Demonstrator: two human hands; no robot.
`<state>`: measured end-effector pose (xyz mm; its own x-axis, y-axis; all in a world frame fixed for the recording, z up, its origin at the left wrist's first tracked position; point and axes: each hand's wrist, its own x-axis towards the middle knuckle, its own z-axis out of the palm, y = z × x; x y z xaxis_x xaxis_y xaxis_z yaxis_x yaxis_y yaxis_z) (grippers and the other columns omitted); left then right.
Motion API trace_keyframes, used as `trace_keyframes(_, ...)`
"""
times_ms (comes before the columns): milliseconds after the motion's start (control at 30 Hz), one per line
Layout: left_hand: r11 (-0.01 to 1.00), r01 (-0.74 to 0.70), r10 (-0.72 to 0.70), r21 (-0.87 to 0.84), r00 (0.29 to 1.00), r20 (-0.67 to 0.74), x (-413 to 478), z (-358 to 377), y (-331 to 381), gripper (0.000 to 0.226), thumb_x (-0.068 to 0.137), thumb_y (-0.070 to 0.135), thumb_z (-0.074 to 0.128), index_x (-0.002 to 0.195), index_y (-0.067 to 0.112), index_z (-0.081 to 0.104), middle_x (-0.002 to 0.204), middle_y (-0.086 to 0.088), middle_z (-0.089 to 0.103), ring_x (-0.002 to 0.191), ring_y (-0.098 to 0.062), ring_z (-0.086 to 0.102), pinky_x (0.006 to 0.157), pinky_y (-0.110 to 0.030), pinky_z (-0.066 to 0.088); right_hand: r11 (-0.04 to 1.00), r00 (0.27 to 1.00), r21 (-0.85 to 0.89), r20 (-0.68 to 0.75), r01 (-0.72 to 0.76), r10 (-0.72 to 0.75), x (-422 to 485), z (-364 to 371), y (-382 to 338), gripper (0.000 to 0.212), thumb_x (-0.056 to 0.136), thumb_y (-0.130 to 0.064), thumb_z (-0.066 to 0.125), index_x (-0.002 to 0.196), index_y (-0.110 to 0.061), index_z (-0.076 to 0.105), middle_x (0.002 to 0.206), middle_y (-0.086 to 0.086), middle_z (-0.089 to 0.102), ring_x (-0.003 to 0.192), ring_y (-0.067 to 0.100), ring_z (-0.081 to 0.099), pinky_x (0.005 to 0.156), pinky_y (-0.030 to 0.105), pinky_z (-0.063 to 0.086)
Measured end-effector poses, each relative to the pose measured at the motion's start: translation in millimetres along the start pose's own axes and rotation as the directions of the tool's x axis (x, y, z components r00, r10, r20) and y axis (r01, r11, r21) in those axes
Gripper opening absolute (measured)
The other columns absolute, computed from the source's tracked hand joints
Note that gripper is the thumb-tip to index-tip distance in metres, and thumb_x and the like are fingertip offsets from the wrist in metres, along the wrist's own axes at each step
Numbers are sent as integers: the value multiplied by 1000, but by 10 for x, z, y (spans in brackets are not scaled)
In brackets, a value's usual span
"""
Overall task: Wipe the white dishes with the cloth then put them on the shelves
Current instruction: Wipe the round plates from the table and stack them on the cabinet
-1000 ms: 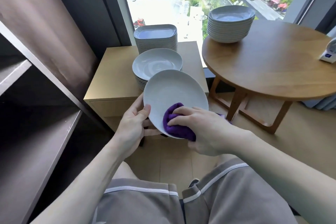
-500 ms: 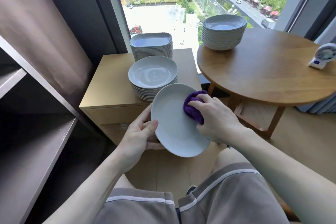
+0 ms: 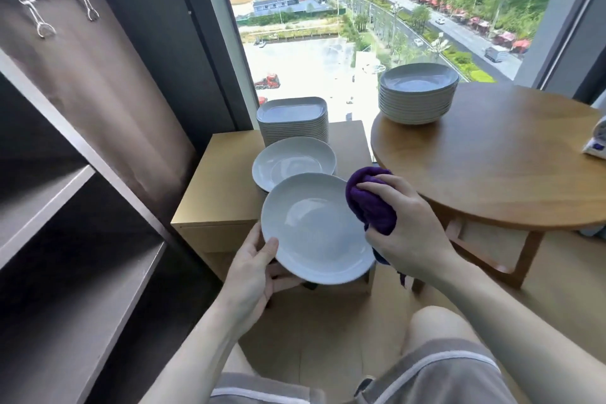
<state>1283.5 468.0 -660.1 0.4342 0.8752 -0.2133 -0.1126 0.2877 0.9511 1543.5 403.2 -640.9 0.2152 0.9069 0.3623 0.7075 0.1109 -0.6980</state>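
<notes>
Beside window (image 3: 311,52): plate (image 3: 314,229) face up, tilted; cloth (image 3: 370,203) at right rim.

Open shelves (image 3: 98,305) left; plate stacks (image 3: 294,162) on cabinet (image 3: 223,184) ahead.

Bright room beside a tall window (image 3: 328,10).
Brown curtain (image 3: 98,92) upper left; round wooden table (image 3: 492,167) at right; light wooden floor (image 3: 328,331) below.

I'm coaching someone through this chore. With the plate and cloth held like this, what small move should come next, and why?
Probably swing the plate left toward the shelf. The left hand grips the plate by its lower left rim, while the purple cloth in the right hand sits at the right rim, off its centre, so wiping looks about finished.
</notes>
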Motion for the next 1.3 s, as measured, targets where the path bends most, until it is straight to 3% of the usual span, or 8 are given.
trace_keyframes(233, 999, -30, 21, -38, 976, -216, 580, -13, 385, 38, 112, 16, 44, 147, 31, 46, 144, -4, 62, 125, -34, 66, 81, -49, 64, 991, 996, 135, -88, 8, 4, 396, -35, 55, 66, 72, -13, 77, 135, -28, 61, 137, -13, 51, 125, 6, 46, 104, 25, 41)
trace_keyframes(400, 999, -7, -6, -37, 940, -340, 1098, 43, 561, 45, 108, 1, 39, 148, 19, 36, 140, -18, 58, 115, -42, 69, 75, -51, 64, 985, 996, 170, -84, 7, 8, 439, 5, 210, 65, 69, -26, 70, 132, -35, 60, 132, -25, 48, 122, -1, 47, 101, 17, 39)
trace_keyframes(567, 999, -8, -13, -45, 900, -435, 1455, 114, 630, 52, 97, -15, 36, 140, 13, 32, 141, -22, 50, 117, -45, 64, 83, -63, 62, 977, 993, 210, -99, -38, 60, 423, 4, 370, 64, 68, -27, 70, 132, -33, 62, 131, -22, 49, 124, 5, 49, 105, 27, 44)
trace_keyframes(800, 995, 50, 0, 84, 859, -512, 1762, 114, 570, 45, 99, -8, 33, 134, 20, 30, 142, -15, 50, 124, -43, 60, 85, -63, 61, 972, 992, 214, -66, -95, 111, 411, -17, 504, 66, 74, -15, 80, 135, -31, 59, 135, -16, 50, 121, 10, 49, 103, 34, 49)
trace_keyframes(967, 954, 138, 28, 266, 844, -536, 1805, 19, 556, 40, 96, 0, 46, 131, 16, 44, 130, -10, 57, 113, -37, 66, 63, -42, 66, 974, 989, 200, -75, -109, 126, 434, -21, 557, 66, 73, -9, 80, 133, -28, 62, 131, -17, 51, 118, 6, 50, 96, 12, 38)
trace_keyframes(1033, 897, 221, 20, 382, 845, -535, 1776, -28, 595, 38, 93, 4, 42, 128, 17, 48, 120, -7, 59, 94, -27, 65, 52, -31, 59, 971, 987, 205, -76, -120, 138, 440, -16, 569, 65, 72, -7, 79, 132, -26, 63, 130, -17, 52, 116, 3, 49, 93, 6, 33)
trace_keyframes(1167, 785, 307, 22, 539, 855, -519, 1764, -100, 599, 39, 88, 4, 33, 121, 15, 52, 86, -6, 54, 59, -18, 40, 42, -22, 30, 972, 989, 205, -69, -117, 133, 439, -3, 559, 65, 72, -7, 80, 132, -26, 64, 130, -16, 52, 117, 5, 49, 94, 14, 36)
trace_keyframes(1300, 714, 336, 16, 615, 870, -493, 1771, -135, 533, 35, 88, 0, 34, 113, 13, 56, 71, -3, 51, 52, -16, 40, 42, -22, 27, 974, 991, 195, -53, -113, 125, 444, 9, 529, 65, 72, -8, 80, 133, -26, 63, 132, -15, 52, 120, 9, 50, 100, 25, 42)
